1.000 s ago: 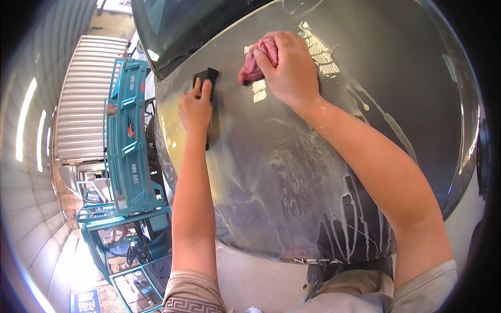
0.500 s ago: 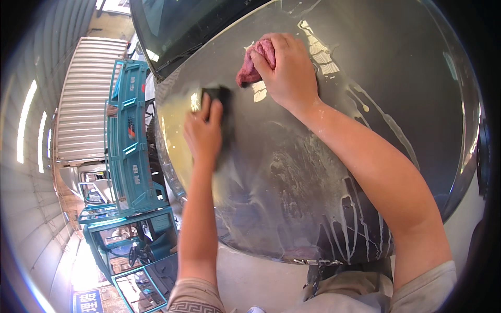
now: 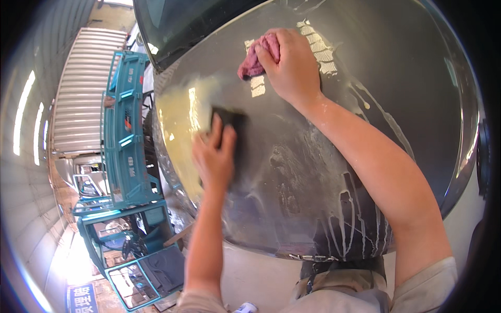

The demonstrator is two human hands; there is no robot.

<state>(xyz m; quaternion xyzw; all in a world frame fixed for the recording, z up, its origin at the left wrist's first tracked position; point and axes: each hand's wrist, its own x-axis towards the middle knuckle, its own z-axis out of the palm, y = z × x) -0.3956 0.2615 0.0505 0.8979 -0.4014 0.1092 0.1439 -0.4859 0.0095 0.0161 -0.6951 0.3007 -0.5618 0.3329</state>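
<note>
Across the middle stretches a dark grey car hood (image 3: pixel 407 78), wet and streaked with pale runs. Toward its left edge shows a yellowish patch (image 3: pixel 177 115). My left hand (image 3: pixel 213 159) is closed on a black block (image 3: pixel 237 121), perhaps a sanding block, pressed against the hood beside that patch. Both hand and block are slightly blurred by motion. Farther up, my right hand (image 3: pixel 296 70) grips a crumpled pink cloth (image 3: pixel 255 57) at the hood's surface. The cloth hangs out past my thumb on the left.
The windshield (image 3: pixel 182 26) rises beyond the hood at the upper left. Left of the car stands a teal cargo vehicle (image 3: pixel 128 130) with an open cab. Behind it is a pale corrugated panel (image 3: pixel 86 88). A small white container (image 3: pixel 246 308) shows at the lower edge.
My left hand has slid the black block nearer to me and a little to the right over the hood. The right hand with the pink cloth stays almost in place.
</note>
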